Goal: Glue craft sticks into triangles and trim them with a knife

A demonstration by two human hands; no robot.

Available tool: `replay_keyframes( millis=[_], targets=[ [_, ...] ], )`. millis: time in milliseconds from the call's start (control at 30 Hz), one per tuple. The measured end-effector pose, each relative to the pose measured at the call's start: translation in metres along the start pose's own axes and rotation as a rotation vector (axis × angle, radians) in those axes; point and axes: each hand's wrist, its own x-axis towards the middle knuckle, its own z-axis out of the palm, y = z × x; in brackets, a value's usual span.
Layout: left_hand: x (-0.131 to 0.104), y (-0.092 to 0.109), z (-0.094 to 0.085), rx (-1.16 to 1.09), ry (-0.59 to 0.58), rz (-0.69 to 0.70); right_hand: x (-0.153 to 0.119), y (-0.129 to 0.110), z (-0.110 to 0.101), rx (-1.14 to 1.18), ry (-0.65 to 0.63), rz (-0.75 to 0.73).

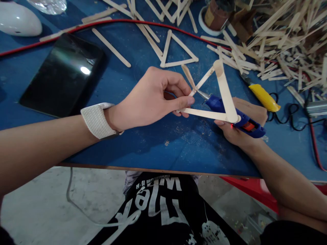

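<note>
My left hand [163, 93] pinches one corner of a frame of popsicle sticks [226, 92] and holds it above the table. My right hand [245, 119] is wrapped round a blue hot glue gun [244, 122], whose body passes behind the frame. The gun's metal nozzle [202, 94] points left and meets the frame close to my left fingertips, where a short stick [188, 76] juts upward. A small red light glows on the gun. Just behind, a flat triangle of popsicle sticks [180, 62] lies on the table.
Loose popsicle sticks are heaped [288, 44] at the back right, near a yellow-handled cutter [265, 98] and a brown pot [217, 15]. A black tablet [61, 75] lies left, beside a single stick [111, 47]. A red cable [112, 21] crosses the blue table [143, 146].
</note>
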Motion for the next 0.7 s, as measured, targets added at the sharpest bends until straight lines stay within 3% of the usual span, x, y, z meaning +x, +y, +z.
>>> replay_keyframes(
  millis=[333, 533, 700],
  targets=[
    [-0.0023, 0.0023, 0.0006, 0.056, 0.035, 0.041, -0.0030, -0.0010, -0.0009, 0.022, 0.005, 0.071],
    [-0.0019, 0.0024, 0.0016, -0.046, 0.011, 0.043, -0.0016, -0.0010, 0.0001, 0.069, 0.047, 0.085],
    [-0.0028, 0.0086, 0.0021, 0.019, 0.082, 0.060, -0.0032, 0.0040, -0.0010, 0.140, 0.086, 0.136]
  ],
)
